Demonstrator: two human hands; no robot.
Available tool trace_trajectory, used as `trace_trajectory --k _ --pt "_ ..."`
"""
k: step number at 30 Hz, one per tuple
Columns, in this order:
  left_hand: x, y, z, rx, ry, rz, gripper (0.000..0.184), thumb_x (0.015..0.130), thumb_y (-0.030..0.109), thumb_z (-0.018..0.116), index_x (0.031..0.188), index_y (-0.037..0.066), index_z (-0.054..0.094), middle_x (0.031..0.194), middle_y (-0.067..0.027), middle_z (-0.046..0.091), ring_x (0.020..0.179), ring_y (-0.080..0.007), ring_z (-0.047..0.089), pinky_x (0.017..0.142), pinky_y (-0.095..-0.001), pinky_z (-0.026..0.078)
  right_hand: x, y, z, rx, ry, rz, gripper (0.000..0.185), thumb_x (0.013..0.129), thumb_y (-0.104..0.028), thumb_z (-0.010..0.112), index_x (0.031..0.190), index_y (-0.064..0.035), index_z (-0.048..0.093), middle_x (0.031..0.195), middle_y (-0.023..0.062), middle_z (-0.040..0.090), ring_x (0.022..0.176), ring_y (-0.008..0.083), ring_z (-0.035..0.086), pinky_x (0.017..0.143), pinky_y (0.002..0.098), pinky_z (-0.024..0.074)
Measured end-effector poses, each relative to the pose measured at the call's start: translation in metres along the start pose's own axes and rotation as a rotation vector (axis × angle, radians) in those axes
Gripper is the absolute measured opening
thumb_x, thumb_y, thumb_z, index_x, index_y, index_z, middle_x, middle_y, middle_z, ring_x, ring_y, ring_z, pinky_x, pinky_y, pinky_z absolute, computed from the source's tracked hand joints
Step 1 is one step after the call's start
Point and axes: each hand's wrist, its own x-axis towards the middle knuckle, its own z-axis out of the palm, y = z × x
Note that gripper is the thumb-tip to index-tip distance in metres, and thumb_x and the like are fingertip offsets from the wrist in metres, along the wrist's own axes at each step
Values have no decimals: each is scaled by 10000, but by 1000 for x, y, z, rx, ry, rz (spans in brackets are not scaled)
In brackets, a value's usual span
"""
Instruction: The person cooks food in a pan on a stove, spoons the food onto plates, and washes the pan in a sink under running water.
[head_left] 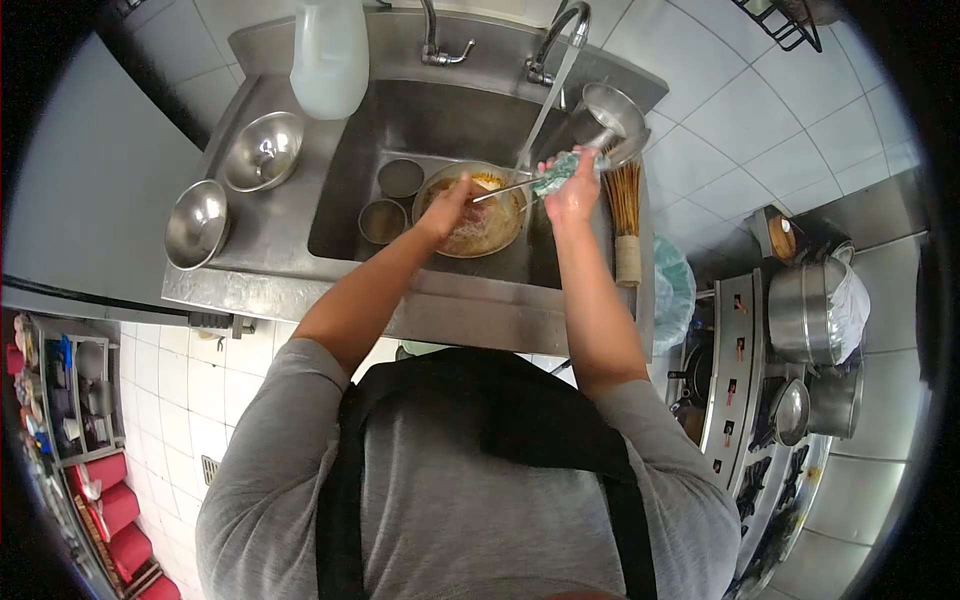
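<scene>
My left hand (447, 212) is closed round one end of a thin metal utensil (500, 190), whose kind I cannot make out. My right hand (573, 190) presses a green scouring pad (556, 174) around its other end. Both hands are over the sink (450, 110). Below them a round pan (482, 243) holds cloudy, brownish water with orange residue along its rim. From the right faucet (560, 40) a stream of water runs down close to the pad and into the pan. Two metal cups (383, 221) stand left of the pan.
Two metal bowls (264, 151) and a translucent jug (330, 60) sit on the left counter. To the right are a bamboo brush (625, 225) and a shiny metal bowl (615, 112). A stove (740, 400) with large pots (803, 312) stands farther right.
</scene>
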Motion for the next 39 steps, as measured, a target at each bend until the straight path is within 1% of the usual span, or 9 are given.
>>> trace_trajectory --k 5,12,13,17,22,26,32,37,39 --pt "23 -11 50 -579 103 181 722 870 630 267 1281 51 399 1235 -129 478 1126 -269 456 946 -418 367 -26 54 12 -649 -103 -248 280 889 -291 507 957 -20 524 794 104 583 769 234 598 677 348 457" --pt "27 43 6 -102 -188 278 729 876 624 244 1308 55 392 1280 -110 464 1193 -263 415 1001 -397 309 -48 61 -9 -1086 -675 -178 324 853 -208 554 1076 20 501 1025 158 574 983 231 539 868 333 398" --pt "10 73 18 -201 -320 273 638 907 569 265 1199 45 485 1021 -83 584 966 -208 517 863 -351 404 -39 78 -22 -1184 -711 -109 380 842 -213 562 1126 26 488 1080 194 561 1038 280 525 908 358 377" --pt "22 84 9 -199 -303 285 347 927 425 403 804 105 454 597 21 310 528 -112 297 589 -268 365 -44 99 -37 -1387 -666 -71 428 824 -234 579 1175 -14 469 1089 210 558 1039 330 528 888 373 399" --pt "42 85 -3 -204 -43 458 333 929 414 393 823 111 483 616 27 360 541 -97 327 585 -260 359 -14 67 -84 -1680 -690 24 458 803 -268 602 1166 -35 447 1018 243 567 985 367 553 838 418 432" --pt "76 48 6 45 111 222 231 917 351 446 933 126 496 661 18 434 574 -103 413 487 -254 344 48 -51 -8 -1218 -188 -564 416 801 -284 614 1089 -30 455 930 214 583 857 369 577 749 431 446" --pt "129 21 32 81 93 133 177 919 276 444 950 106 484 653 5 442 546 -99 413 471 -246 342 183 -93 9 -1657 -175 -1021 388 784 -360 612 987 -30 581 972 218 583 984 356 523 862 417 402" --pt "139 12 33 -3 132 160 216 923 291 455 854 87 468 627 8 423 543 -100 404 476 -255 326 137 -20 22 -1366 -663 -66 262 855 -287 532 967 -85 657 943 61 652 905 152 578 831 278 423" --pt "144 4 30 -29 119 229 223 922 305 464 846 95 471 625 7 425 543 -101 401 474 -258 325 108 -9 38 -1397 -862 -130 260 796 -310 604 900 -79 663 872 87 656 832 170 604 774 296 448"
